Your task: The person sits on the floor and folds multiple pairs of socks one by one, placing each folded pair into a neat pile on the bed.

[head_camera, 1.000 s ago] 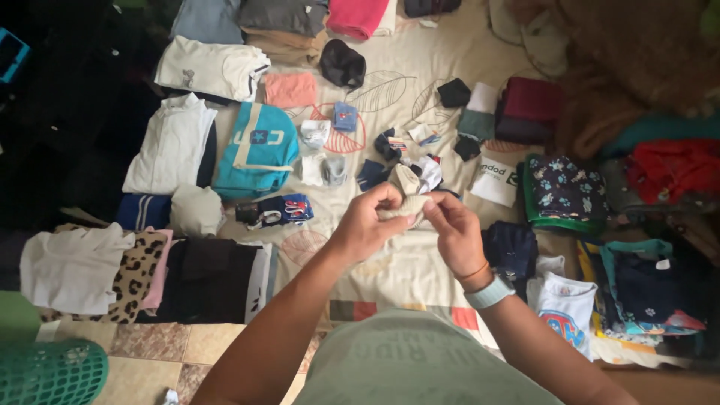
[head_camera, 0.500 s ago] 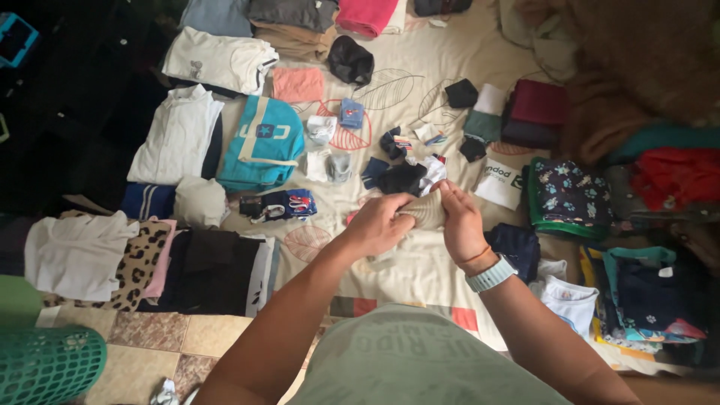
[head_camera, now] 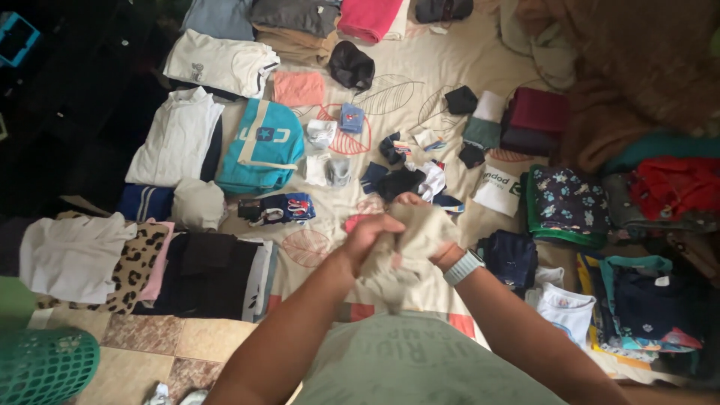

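The left hand was closed on the near-left side of a beige garment, and the right hand was buried in the cloth from the right, its fingers hidden, so whether it gripped could not be told; a pale watch showed at that wrist. The garment hung bunched between both hands, above the sheet and just in front of the person's chest. Blur hid its shape, but its long axis ran roughly up and down in the frame, the loose end drooping toward the green shirt. Just beyond the hands lay a cluster of dark and white socks. Farther left sat a teal bag, a white shirt and a leopard-print piece. To the right lay a paw-print stack and a red garment. A green mesh basket stood at the lower left corner, its contents not visible.
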